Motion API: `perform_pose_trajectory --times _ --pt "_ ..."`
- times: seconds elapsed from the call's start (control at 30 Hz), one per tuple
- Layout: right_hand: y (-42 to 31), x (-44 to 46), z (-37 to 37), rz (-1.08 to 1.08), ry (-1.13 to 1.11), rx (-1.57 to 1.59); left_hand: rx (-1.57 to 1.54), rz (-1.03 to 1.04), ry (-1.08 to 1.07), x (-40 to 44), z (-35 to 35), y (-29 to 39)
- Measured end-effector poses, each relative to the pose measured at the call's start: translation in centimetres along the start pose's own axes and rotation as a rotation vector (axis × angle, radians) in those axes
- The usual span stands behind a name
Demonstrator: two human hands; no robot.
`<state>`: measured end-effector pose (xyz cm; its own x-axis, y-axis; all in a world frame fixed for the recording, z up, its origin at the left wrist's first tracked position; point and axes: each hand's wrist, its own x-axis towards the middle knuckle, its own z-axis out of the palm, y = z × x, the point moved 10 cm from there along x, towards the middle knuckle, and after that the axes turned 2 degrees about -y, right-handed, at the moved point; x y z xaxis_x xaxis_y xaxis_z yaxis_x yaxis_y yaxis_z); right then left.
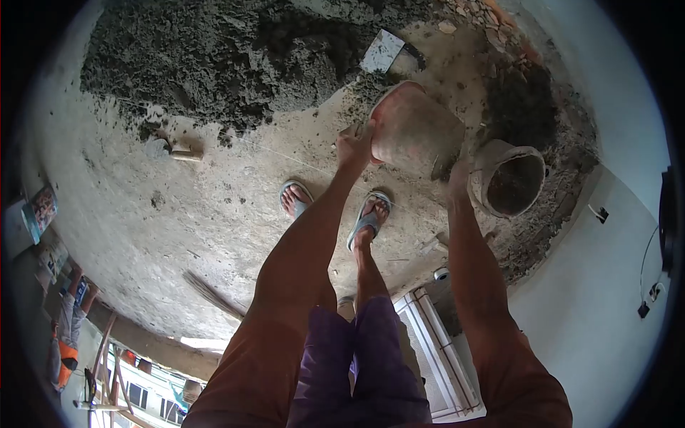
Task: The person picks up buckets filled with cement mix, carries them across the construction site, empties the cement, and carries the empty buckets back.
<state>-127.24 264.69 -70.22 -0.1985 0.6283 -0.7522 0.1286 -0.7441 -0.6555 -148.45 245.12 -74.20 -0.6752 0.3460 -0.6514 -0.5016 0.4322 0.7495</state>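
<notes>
My left hand (354, 146) is closed on the rim of a dirty, reddish bucket (414, 132), which is tipped on its side in front of me with its mouth turned toward the left. My right hand (460, 175) is at the base end of this bucket, its fingers partly hidden and blurred, so its grip is unclear. Just right of that hand stands a second, mortar-crusted bucket (508, 178), its opening facing me. A wide heap of wet, dark grey mortar (214, 57) lies on the floor beyond and to the left.
A white tile piece (382, 51) lies at the mortar's edge. A trowel (171, 151) rests on the floor at left. My sandalled feet stand below the bucket. Rubble (492, 28) lies at the upper right. Another person (70, 328) is at the far left.
</notes>
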Motion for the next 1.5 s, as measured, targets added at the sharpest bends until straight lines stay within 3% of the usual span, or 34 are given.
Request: perform_pose_trajectory --times 0.1,0.17,0.27,0.33,0.37,0.4,0.47,0.5,0.53,0.57,0.6,0.67,0.73,0.87,0.93,0.97,1.0,1.03,1.07,1.1,1.13,1.17,1.2,1.23,1.27,1.33,1.5 --pt "-2.6 -6.4 0.8 -0.034 -0.039 0.119 0.079 0.131 0.013 -4.6 -2.3 5.8" --pt "-5.9 -10.1 0.1 -0.116 -0.010 0.129 -0.109 0.041 -0.082 -8.9 -4.0 9.7" --pt "-7.6 -10.6 -4.4 -0.194 0.068 -0.055 -0.094 0.182 -0.144 -15.5 -7.3 17.8" --pt "-11.9 -11.3 -12.8 -0.534 0.744 -0.664 -0.197 0.269 -0.151 -17.9 -10.7 20.7" --pt "-12.3 -10.1 -14.9 -0.495 0.863 -0.695 -0.262 0.236 -0.109 -19.0 -11.7 21.9" --pt "-12.9 -9.3 -14.8 -0.490 0.857 -0.687 -0.320 0.203 -0.063 -19.9 -12.9 22.6" --pt "-14.1 -6.7 -8.4 -0.527 0.528 -1.397 -0.351 0.132 -0.070 -21.4 -13.7 21.7" --pt "-13.6 -6.7 -7.4 -0.522 0.478 -1.392 -0.165 0.148 -0.053 -22.4 -13.9 21.4" --pt "-12.0 -5.6 -6.2 -0.385 0.383 -1.606 0.022 0.162 -0.019 -23.4 -14.4 21.4" --pt "-10.0 -4.2 -5.1 -0.260 0.262 -1.821 0.148 0.092 0.072 -24.0 -15.5 21.2" --pt "-7.9 -2.7 -5.5 -0.353 0.155 -2.087 0.251 0.014 0.163 -24.4 -16.9 21.1" --pt "-6.2 -1.1 -6.6 -0.345 0.064 -2.324 0.148 0.070 0.347 -25.1 -21.7 21.3" --pt "-7.5 -2.3 -5.3 -0.609 -0.029 -2.354 -0.117 0.168 0.487 -26.5 -27.1 21.2" --pt "-9.2 -5.4 -1.9 -1.138 -0.298 -2.436 -0.357 0.138 0.699 -31.8 -35.4 19.7" --pt "-15.4 -5.8 -6.4 -0.653 0.037 -1.724 -0.425 0.173 0.854 -35.5 -38.8 19.2" --pt "-17.5 -8.7 -5.3 -0.535 0.197 -1.755 -0.535 0.139 0.875 -37.1 -40.2 17.1" --pt "-18.6 -6.4 -9.7 -0.629 0.212 -1.628 -0.641 0.114 0.898 -39.0 -41.7 15.5" --pt "-20.9 -7.1 -11.5 -0.564 0.412 -1.652 -0.691 0.111 0.972 -41.3 -42.9 15.1" --pt "-22.4 -6.0 -13.8 -0.393 0.422 -1.635 -0.743 0.065 1.007 -43.6 -44.0 13.6" --pt "-23.6 -8.5 -11.0 -0.335 0.313 -1.738 -0.748 0.047 1.041 -45.8 -45.2 13.0" --pt "-24.7 -10.6 -8.6 -0.489 0.240 -1.574 -0.756 0.036 1.071 -48.1 -46.0 12.6" --pt "-25.6 -8.8 -9.0 -0.420 0.187 -1.805 -0.758 0.022 1.094 -50.4 -46.6 12.3" --pt "-26.6 -13.4 -4.5 -0.370 0.187 -1.870 -0.761 0.016 1.114 -52.6 -47.3 12.3" --pt "-27.8 -0.9 -12.1 -0.652 0.149 -1.916 -0.793 0.027 1.110 -54.6 -48.0 12.7" --pt "-28.1 -8.6 -4.4 -0.444 0.002 -1.559 -0.779 0.036 1.149 -57.0 -48.8 13.8" --pt "-27.0 -20.2 7.1 -0.116 -0.111 -1.289 -0.754 -0.083 1.211 -61.1 -50.1 14.0" --pt "-24.8 -38.0 27.2 -0.366 -0.413 -1.370 -0.808 -0.075 1.304 -69.4 -54.4 13.3"
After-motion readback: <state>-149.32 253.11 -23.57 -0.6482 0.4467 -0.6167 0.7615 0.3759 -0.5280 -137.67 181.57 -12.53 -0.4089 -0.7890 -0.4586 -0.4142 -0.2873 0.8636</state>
